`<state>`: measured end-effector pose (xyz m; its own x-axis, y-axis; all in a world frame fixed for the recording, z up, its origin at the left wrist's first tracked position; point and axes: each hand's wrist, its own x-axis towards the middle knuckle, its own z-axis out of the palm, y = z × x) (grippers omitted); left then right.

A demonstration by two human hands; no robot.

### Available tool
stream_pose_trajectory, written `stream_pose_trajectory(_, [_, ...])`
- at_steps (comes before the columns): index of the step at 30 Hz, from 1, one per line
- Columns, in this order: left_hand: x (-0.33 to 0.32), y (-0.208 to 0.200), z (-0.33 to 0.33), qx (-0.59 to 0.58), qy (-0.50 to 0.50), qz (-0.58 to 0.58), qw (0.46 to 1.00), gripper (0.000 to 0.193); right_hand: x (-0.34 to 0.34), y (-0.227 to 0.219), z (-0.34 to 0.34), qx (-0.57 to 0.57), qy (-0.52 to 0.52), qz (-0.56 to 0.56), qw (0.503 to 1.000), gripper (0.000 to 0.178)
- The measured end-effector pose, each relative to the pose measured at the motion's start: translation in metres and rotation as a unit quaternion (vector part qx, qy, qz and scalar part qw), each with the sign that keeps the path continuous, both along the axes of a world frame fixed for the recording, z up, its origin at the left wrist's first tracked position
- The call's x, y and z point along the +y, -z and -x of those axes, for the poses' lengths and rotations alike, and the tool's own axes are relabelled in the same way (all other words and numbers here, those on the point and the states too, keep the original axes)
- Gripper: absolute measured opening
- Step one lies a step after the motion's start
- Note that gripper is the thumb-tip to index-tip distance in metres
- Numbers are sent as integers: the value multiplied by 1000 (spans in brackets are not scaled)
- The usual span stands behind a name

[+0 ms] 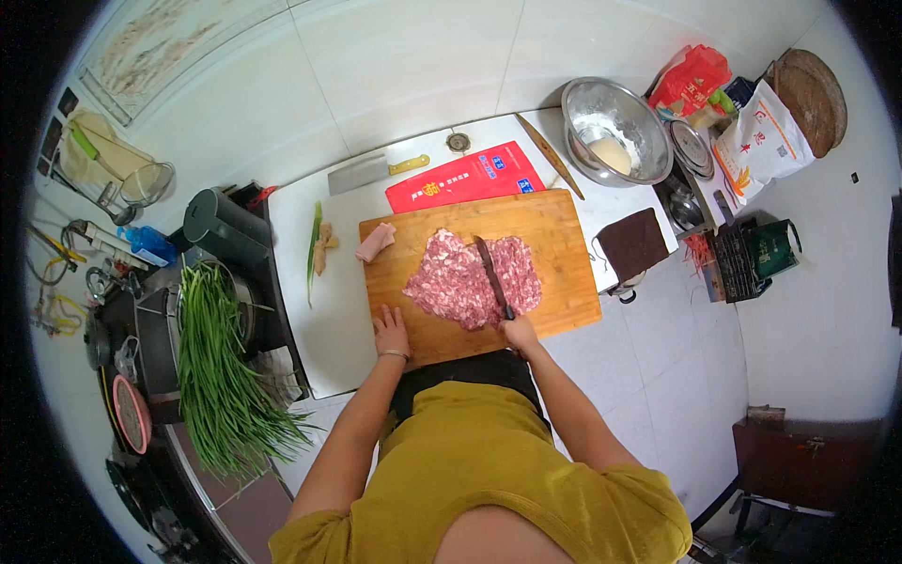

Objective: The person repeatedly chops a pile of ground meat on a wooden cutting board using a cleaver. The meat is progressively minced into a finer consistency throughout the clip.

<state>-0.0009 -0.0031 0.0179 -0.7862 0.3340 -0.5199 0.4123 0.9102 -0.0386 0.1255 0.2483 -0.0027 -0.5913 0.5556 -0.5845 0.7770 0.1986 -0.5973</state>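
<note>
A broad heap of minced meat (449,282) lies flattened on the wooden cutting board (569,282). My right hand (518,335) is closed round the handle of a dark-bladed knife (489,268). Seen almost edge-on, its blade crosses the right part of the meat; how deep it goes I cannot tell. My left hand (391,334) rests on the board's near left part, fingers apart, holding nothing. A pale pink piece of meat (377,242) sits at the board's left edge.
Behind the board are a red printed sheet (460,179) and a cleaver (359,175). A steel bowl (575,111) holds dough and flour at the back right. Ginger (325,246) and a green onion (313,246) lie left. Long green chives (211,367) hang over the left side.
</note>
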Motion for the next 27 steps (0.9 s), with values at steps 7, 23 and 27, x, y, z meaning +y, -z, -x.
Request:
stream_pose_trajectory(7, [-1,7,-1,3,11,-10,1000,74,-17,-90,17,215,22,-8,976,37])
stream_pose_trajectory(23, [-7,14,1,8,19,-2,1000,85,-34,-40,38,9,-8,-74,997,36])
stream_pose_trajectory(27, [-11,38,-2,32,32,-3,999,91,-35,-141,54,-25,-33,51,998,30])
